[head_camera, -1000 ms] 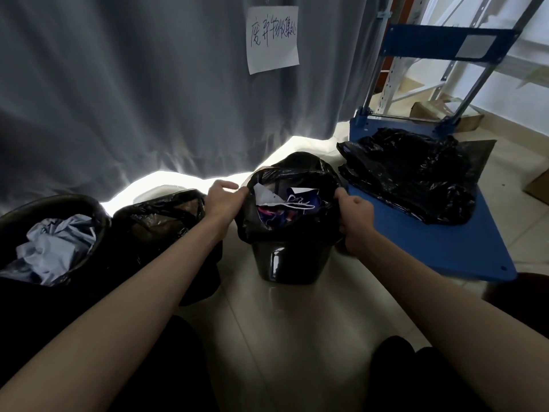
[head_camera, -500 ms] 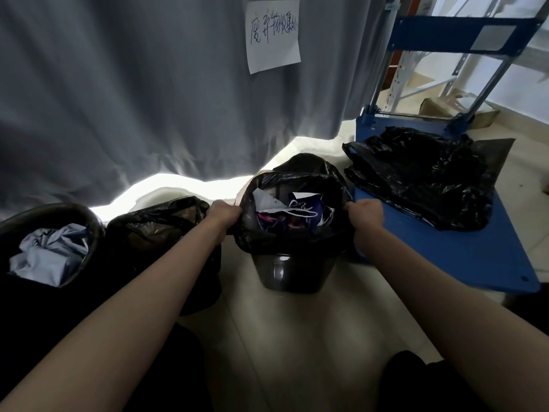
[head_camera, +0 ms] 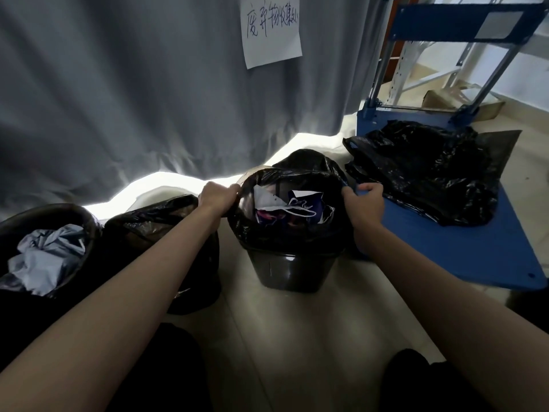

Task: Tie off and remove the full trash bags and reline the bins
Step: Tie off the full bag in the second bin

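A small black bin (head_camera: 289, 272) stands on the floor in front of me, lined with a black trash bag (head_camera: 252, 230) that holds crumpled paper and a face mask (head_camera: 292, 208). My left hand (head_camera: 218, 197) grips the bag's rim on the left side. On the right side my right hand (head_camera: 364, 200) pinches the rim. The bag's edge is lifted off the bin. Two more lined bins sit to the left: a middle bin (head_camera: 166, 221) and a far-left bin (head_camera: 44, 251) filled with blue-grey paper.
A blue platform cart (head_camera: 475, 257) at the right carries loose black bags (head_camera: 424, 173). A grey curtain (head_camera: 133, 84) with a handwritten paper sign (head_camera: 271, 28) hangs behind the bins. Another black bag (head_camera: 309, 160) bulges behind the bin. My dark knees fill the lower edge.
Both hands have closed on the bag's rim and raised it a little above the bin. The view has shifted slightly.
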